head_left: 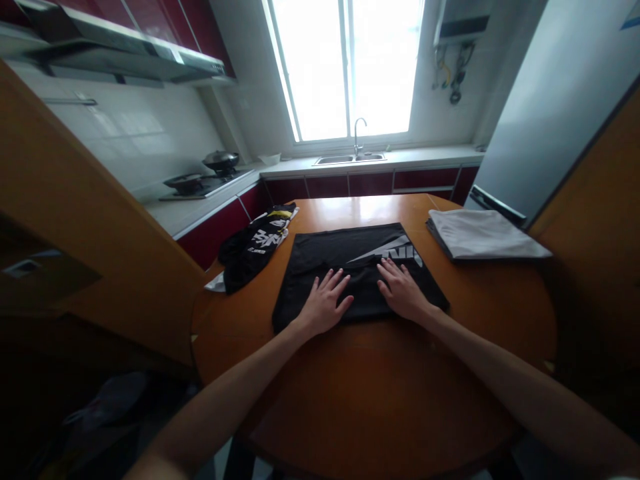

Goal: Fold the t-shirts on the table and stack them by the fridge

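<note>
A black T-shirt [345,247], folded into a rough rectangle with a grey and white print at its right, lies on the wooden table [370,393]. My left hand [325,303] rests flat on its near, folded-over part, fingers spread. To the right, my right hand [401,288] also presses flat on the cloth, its fingertips by the fold edge just below the print. Neither hand grips anything. The part of the shirt under my palms is hidden.
Left on the table lies a crumpled black garment [260,247] with white and yellow print. Folded white and grey cloths [487,235] are stacked at the right. Beyond the table are a counter with a sink [336,160], a stove with pans [220,160], and a fridge [545,113].
</note>
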Motion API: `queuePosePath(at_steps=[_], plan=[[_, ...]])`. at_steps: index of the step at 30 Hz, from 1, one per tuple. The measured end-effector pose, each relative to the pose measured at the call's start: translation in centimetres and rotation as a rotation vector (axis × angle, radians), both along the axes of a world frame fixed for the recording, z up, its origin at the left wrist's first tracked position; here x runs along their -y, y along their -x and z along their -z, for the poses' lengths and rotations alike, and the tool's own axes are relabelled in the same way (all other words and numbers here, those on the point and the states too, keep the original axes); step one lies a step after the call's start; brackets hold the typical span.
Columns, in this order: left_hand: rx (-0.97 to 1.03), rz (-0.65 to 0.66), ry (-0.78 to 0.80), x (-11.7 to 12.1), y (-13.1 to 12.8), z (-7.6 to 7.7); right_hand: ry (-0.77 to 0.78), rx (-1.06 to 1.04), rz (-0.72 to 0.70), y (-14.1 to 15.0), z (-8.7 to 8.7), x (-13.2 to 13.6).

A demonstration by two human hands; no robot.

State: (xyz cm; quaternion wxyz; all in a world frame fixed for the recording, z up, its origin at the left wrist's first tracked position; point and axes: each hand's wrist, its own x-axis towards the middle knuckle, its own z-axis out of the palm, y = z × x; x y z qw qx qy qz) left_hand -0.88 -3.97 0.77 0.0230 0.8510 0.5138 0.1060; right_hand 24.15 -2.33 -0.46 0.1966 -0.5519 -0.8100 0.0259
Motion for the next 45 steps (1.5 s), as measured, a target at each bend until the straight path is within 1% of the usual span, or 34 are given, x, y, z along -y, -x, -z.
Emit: queuePosePath(at_steps=[2, 4, 7, 11, 19, 23, 26, 30, 33, 35, 37, 42, 45], plan=[[-0.028, 0.037, 0.022, 0.5, -0.5, 0.4, 0.008, 0.027, -0.101, 0.9, 0.2, 0.8], [-0.064, 0.056, 0.042, 0.7, -0.8, 0.9, 0.036, 0.066, -0.16, 1.6, 0.6, 1.4], [-0.093, 0.063, 0.053, 0.7, -0.8, 1.2, 0.074, 0.099, -0.175, 2.0, 1.2, 1.7], [-0.086, 0.062, 0.053, 0.7, -0.7, 1.1, 0.063, 0.086, -0.168, 1.8, 1.3, 1.5], [-0.055, 0.06, 0.068, 0.7, -0.8, 0.9, 0.045, 0.048, -0.11, 1.2, 1.2, 0.9], [-0.03, 0.04, 0.077, 0.3, -0.2, 0.3, 0.019, 0.042, 0.003, 0.2, 0.8, 0.1], [-0.015, -0.014, 0.09, -0.7, 1.1, -0.2, 0.021, 0.04, 0.11, -1.0, 0.7, -0.9], [-0.03, -0.155, 0.103, -2.4, 3.0, 0.0, 0.034, 0.043, 0.198, -2.6, 1.1, -2.1], [-0.053, -0.22, 0.142, -3.1, 3.9, 0.5, 0.082, 0.08, 0.201, -3.3, 1.7, -2.8], [-0.069, -0.229, 0.175, -3.3, 4.1, 0.7, 0.123, 0.104, 0.188, -3.5, 1.9, -3.0], [-0.073, -0.23, 0.184, -3.3, 4.0, 0.8, 0.13, 0.102, 0.179, -3.5, 1.9, -3.1], [-0.034, -0.236, 0.138, -3.2, 3.8, 0.7, 0.065, 0.029, 0.181, -3.2, 1.2, -2.7], [0.011, -0.239, 0.112, -3.4, 4.5, -0.1, 0.037, -0.032, 0.169, -3.2, 0.3, -2.5]])
